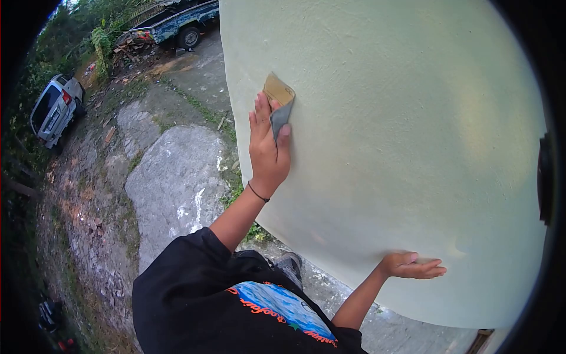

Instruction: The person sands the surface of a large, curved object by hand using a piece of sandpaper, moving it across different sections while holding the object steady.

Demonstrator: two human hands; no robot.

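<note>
A folded piece of sandpaper (279, 89), tan on one face and grey on the other, lies against the pale green wall (377, 130). My left hand (270, 144) presses it there near the wall's left edge, with the fingers over it and the thumb at its lower grey corner. Lower down and to the right, my right hand (415, 266) is beside the wall with its fingers stretched out and nothing in it. The wall around both hands has a slightly rough, uneven painted surface.
Left of the wall is rough ground with a concrete slab (177, 171) and grass. A silver car (58, 109) and a blue pickup truck (177, 25) stand farther off. A dark object (545, 180) sits at the wall's far right. My shoe (290, 265) shows below.
</note>
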